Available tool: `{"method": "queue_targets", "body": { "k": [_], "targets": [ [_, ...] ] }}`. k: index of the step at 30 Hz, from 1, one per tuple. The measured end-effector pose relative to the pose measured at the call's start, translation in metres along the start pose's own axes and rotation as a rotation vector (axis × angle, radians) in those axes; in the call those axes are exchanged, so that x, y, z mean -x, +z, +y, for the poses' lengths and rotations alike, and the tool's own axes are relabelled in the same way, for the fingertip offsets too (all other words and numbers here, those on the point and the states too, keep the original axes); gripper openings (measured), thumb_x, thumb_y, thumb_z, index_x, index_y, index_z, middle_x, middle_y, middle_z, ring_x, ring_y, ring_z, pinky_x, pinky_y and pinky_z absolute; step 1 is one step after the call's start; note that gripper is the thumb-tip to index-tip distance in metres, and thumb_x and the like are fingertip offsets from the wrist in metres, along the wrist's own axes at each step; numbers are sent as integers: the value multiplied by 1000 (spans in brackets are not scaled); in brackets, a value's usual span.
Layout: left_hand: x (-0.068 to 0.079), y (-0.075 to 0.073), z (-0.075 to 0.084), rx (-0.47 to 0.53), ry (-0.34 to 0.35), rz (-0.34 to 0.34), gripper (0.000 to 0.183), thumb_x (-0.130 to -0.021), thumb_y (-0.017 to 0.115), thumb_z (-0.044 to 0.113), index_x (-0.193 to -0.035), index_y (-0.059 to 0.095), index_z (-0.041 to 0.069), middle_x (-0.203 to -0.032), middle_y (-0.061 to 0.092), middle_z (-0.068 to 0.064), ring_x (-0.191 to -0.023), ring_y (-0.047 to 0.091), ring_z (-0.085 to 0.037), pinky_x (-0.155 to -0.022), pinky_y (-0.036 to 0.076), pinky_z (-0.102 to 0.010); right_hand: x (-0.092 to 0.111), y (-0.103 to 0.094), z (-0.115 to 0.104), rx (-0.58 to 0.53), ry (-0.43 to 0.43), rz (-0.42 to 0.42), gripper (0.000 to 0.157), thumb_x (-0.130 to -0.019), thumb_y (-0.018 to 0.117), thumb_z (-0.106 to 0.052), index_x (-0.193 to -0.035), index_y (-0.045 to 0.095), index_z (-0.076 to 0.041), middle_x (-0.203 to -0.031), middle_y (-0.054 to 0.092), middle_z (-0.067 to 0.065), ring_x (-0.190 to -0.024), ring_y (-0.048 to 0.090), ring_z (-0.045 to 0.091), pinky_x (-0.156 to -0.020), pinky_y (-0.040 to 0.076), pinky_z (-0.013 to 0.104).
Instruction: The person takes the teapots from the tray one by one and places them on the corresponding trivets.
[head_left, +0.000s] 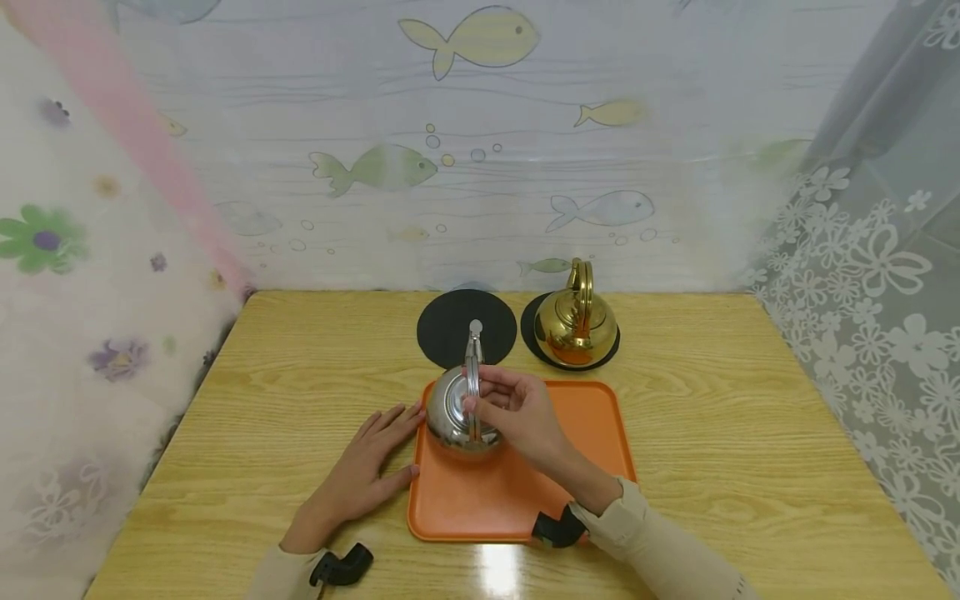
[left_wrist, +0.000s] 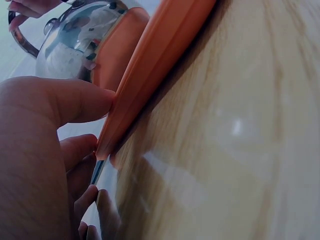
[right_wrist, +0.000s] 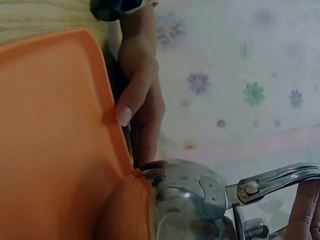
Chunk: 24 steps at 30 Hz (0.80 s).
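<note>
My right hand [head_left: 525,412] grips the arched handle of a shiny silver kettle [head_left: 447,408], thumb on one side and fingers on the other. The kettle stands upright over the far left part of an orange tray [head_left: 480,508], its spout pointing away from me. Beside the tray's left edge lies my left hand [head_left: 363,475], fingers extended. In the left wrist view its thumb [left_wrist: 87,100] and fingertips touch the outside of the tray's rim. The right wrist view shows the kettle's side [right_wrist: 187,195] close to the tray corner, orange reflected in its lower part.
Past the tray, a round black mat [head_left: 450,321] lies on the wooden table [head_left: 712,433]. To its right, a gold kettle [head_left: 573,333] stands on a second black mat [head_left: 528,321]. Patterned curtains [head_left: 480,217] hang behind the table and along both sides.
</note>
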<state>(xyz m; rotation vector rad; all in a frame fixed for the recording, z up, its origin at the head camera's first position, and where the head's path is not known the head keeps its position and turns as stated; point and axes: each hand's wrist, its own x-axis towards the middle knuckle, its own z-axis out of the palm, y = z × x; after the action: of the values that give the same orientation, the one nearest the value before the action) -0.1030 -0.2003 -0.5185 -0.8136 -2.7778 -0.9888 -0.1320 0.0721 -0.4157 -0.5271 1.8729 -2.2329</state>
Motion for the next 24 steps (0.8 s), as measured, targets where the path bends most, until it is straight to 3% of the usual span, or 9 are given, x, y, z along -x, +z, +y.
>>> {"method": "queue_targets", "body": {
  "k": [24],
  "targets": [
    [0,-1,2,12,9,-1,67,-94,68,36,-156,45,22,-158,46,2,-149,35,-35,-121,20,-62,-12,2,-1,6,7,64,40,-90,69,7,-128,60,16,-93,67,2,-83,69,8,-76,60,19]
  ]
}}
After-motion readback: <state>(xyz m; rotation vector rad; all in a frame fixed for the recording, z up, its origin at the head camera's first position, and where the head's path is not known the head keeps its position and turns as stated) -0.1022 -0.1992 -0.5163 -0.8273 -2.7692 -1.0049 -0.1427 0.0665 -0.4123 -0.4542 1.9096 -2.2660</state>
